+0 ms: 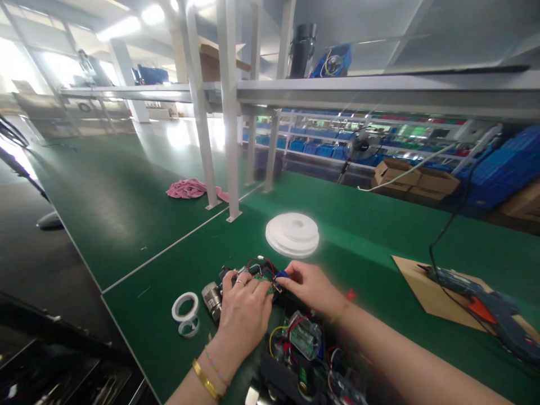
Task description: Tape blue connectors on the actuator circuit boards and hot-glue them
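Observation:
My left hand [243, 306] is curled over a small green circuit board [265, 277] with red and white wires, holding it against the green table [358, 236]. My right hand [307, 286] pinches a small blue part [282, 274] at the board's right edge. A silver cylindrical motor [211, 299] lies just left of my left hand. Close to me, between my forearms, sits a pile of similar wired assemblies [306, 343] with green boards, clear housings and coloured wires.
Two small rolls of white tape [185, 308] lie left of the motor. A stack of white discs [292, 234] sits farther back. A glue gun [476, 298] with a black cord rests on cardboard [422, 281] at right. A pink cloth [189, 189] lies by the shelf posts [230, 140].

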The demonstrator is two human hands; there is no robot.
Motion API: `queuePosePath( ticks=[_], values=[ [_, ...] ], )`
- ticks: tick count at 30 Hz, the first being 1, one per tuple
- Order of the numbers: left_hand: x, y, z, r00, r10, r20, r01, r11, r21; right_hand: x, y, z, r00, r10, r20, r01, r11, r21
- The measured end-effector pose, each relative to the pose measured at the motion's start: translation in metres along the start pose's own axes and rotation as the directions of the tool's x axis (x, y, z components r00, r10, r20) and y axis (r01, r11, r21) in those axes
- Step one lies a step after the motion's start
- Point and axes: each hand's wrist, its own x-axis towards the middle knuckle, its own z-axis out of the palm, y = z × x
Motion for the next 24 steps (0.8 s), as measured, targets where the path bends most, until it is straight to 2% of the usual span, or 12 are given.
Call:
queuePosePath(
  ticks=[3, 7, 12, 17, 19, 21, 24],
  values=[
    [0.006, 0.008, 0.002, 0.998, -0.057, -0.015, 0.057, 0.998, -0.029, -0.002, -0.004, 0.003, 1.0, -0.026, 0.007, 0.027, 0.999, -0.022],
    [0.014, 0.012, 0.005, 0.993, -0.116, -0.003, 0.115, 0.992, -0.049, -0.006, -0.007, -0.002, 0.992, -0.088, 0.095, 0.088, 0.996, 0.009],
    [0.017, 0.01, 0.006, 0.996, -0.091, 0.017, 0.092, 0.991, -0.098, -0.007, -0.005, -0.015, 0.965, -0.233, 0.118, 0.231, 0.973, 0.029],
    [0.016, 0.011, 0.004, 0.995, -0.095, -0.014, 0.094, 0.993, -0.075, -0.003, 0.001, -0.008, 0.947, -0.301, 0.108, 0.304, 0.953, -0.011],
    [0.009, 0.002, -0.002, 0.994, -0.104, -0.047, 0.102, 0.994, -0.04, 0.0, 0.004, -0.004, 0.948, -0.304, 0.099, 0.307, 0.952, -0.015],
    [-0.005, -0.017, -0.013, 0.983, -0.151, -0.108, 0.153, 0.988, 0.01, 0.001, 0.007, -0.002, 0.95, -0.298, 0.097, 0.3, 0.954, -0.007],
    [-0.036, -0.056, -0.028, 0.916, -0.328, -0.231, 0.358, 0.929, 0.099, 0.003, 0.011, -0.003, 0.964, -0.245, 0.103, 0.245, 0.969, 0.016]
  ],
)
